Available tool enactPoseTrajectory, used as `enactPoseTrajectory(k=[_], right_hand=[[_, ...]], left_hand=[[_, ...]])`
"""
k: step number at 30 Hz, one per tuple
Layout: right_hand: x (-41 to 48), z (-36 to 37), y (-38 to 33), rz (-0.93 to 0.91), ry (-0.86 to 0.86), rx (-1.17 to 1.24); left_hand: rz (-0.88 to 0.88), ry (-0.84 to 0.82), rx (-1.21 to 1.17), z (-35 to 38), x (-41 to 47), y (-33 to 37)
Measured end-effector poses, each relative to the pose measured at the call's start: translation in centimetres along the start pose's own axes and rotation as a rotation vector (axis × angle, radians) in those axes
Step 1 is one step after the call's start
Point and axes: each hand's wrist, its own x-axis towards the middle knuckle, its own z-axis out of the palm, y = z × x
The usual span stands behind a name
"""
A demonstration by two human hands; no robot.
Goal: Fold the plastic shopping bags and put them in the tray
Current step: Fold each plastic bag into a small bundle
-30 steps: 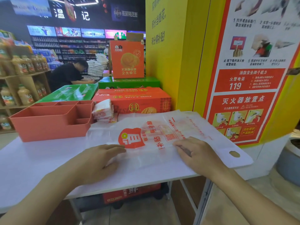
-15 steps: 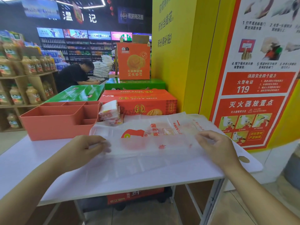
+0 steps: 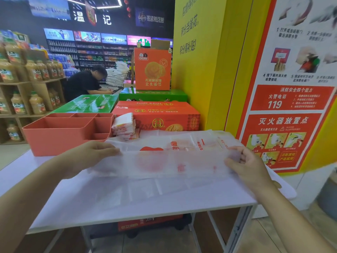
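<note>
The white table (image 3: 54, 207) is bearing the whole job, and most of its middle is being covered by one translucent plastic shopping bag (image 3: 164, 187) with red print, lying flat with its long side running left to right and its right end hanging over the table's right edge. The step in hand looks like the first lengthwise fold. The bag's near long edge is being held up off the table as a raised flap leaning toward the far side, with the left hand (image 3: 87, 156) pinching its left end and the right hand (image 3: 248, 167) pinching its right end, thumb under and fingers over the film. The next move, by my judgement, is calling for both hands to carry the flap across evenly, lay it square on the far half and press the crease flat, since thin film is likely to slide or trap air. At the far left the orange divided tray (image 3: 60, 141) is standing on the table, well apart from the hands. No bag is showing in the compartments that can be seen, though the near wall is hiding part of their floors. Just beside its right end, a small stack of folded bags (image 3: 124, 128) is sitting on the table, outside the tray.
</note>
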Motion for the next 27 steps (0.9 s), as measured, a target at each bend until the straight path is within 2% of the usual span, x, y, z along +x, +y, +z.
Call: enactPoseTrajectory(k=[2, 5, 16, 21, 27], right_hand=[[0.2, 0.1, 0.2, 0.037, 0.034, 0.041], [0.4, 0.4, 0.6, 0.053, 0.061, -0.034], [0.8, 0.9, 0.8, 0.049, 0.083, -0.333], [0.6, 1.3, 0.6, 0.054, 0.057, -0.394], [0.4, 1.8, 0.5, 0.038, 0.061, -0.514]], left_hand=[[0.005, -0.050, -0.051, -0.1, -0.1, -0.3], [-0.014, -0.081, -0.039, -0.2, -0.5, -0.7], [-0.242, 0.176, 0.031, -1.8, 0.6, -2.6], [-0.278, 0.269, 0.327, -0.8, 1.1, -3.9], [-0.239, 0.343, 0.855, 0.7, 1.7, -4.3]])
